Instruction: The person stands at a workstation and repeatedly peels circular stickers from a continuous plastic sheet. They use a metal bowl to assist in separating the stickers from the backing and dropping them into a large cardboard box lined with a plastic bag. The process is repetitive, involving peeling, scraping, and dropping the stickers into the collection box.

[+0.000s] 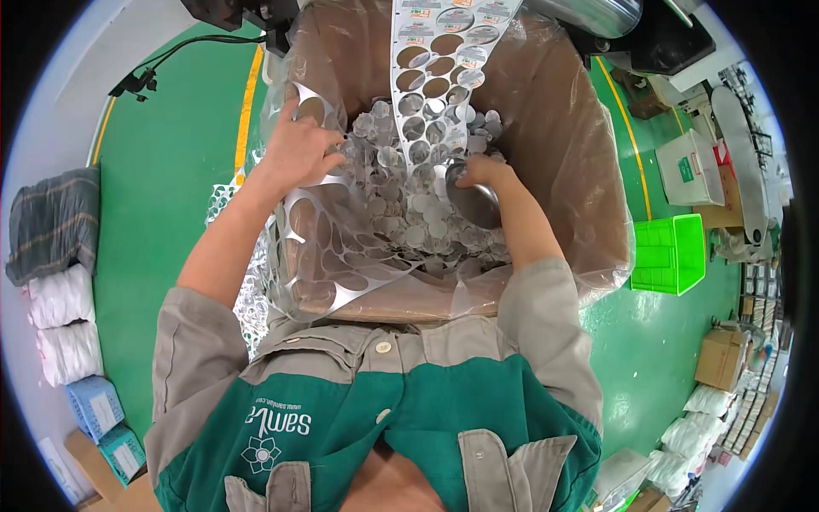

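Over the left side of a lined carton (563, 154), my left hand (299, 149) has its fingers apart. It lies beside a punched-out waste sheet (309, 209) with large round holes, which hangs along the carton's left wall. My right hand (485, 173) grips the rim of a round, dark metal bowl-like piece (475, 203), tilted over the right part of the carton. Many small silvery discs (426, 224) lie heaped inside. From the top, a printed label web (439, 64) with rows of round holes comes down into the heap, and some discs still sit in it.
Machine parts with a metal roller (597, 13) stand at the far right. A bright green crate (670, 254) is on the green floor to the right. Stacked white bundles (64, 324) and a folded dark blanket (55, 218) stand at the left. Cardboard boxes (722, 358) line the right.
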The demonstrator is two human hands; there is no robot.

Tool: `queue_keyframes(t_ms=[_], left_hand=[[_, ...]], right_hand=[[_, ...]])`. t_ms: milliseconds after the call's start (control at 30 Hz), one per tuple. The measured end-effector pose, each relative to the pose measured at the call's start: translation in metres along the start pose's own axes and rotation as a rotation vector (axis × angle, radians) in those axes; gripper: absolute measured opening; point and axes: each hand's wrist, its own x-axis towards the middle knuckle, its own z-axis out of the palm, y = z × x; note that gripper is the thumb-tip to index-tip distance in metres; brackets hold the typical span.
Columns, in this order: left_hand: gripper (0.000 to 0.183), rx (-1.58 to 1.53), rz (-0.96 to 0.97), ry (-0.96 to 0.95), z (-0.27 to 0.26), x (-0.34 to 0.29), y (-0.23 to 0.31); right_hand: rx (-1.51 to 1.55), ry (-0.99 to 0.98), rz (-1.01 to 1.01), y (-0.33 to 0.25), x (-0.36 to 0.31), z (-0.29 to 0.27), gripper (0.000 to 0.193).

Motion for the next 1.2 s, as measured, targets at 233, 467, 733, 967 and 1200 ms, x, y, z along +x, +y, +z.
queue_keyframes(t_ms=[233, 467, 733, 967, 1200], left_hand=[[0.026, -0.026, 0.026, 0.079, 0.004, 0.001, -0.002], [0.024, -0.009, 0.043, 0.115, 0.004, 0.0, -0.002], [0.022, -0.057, 0.054, 0.17, 0.002, -0.005, -0.004], [0.023, -0.137, 0.076, 0.179, 0.003, 0.008, 0.003], [0.016, -0.145, 0.05, 0.136, 0.0, 0.008, 0.001]], right_hand=[[-0.053, -0.02, 0.117, 0.012, 0.011, 0.022, 0.05], [0.066, -0.021, -0.052, -0.021, -0.013, -0.035, 0.056], [1.801, 0.222, -1.211, -0.031, -0.115, -0.155, 0.052], [1.299, 0.501, 0.289, 0.089, 0.038, 0.056, 0.054], [-0.045, -0.374, 0.227, 0.038, 0.009, 0.039, 0.039]])
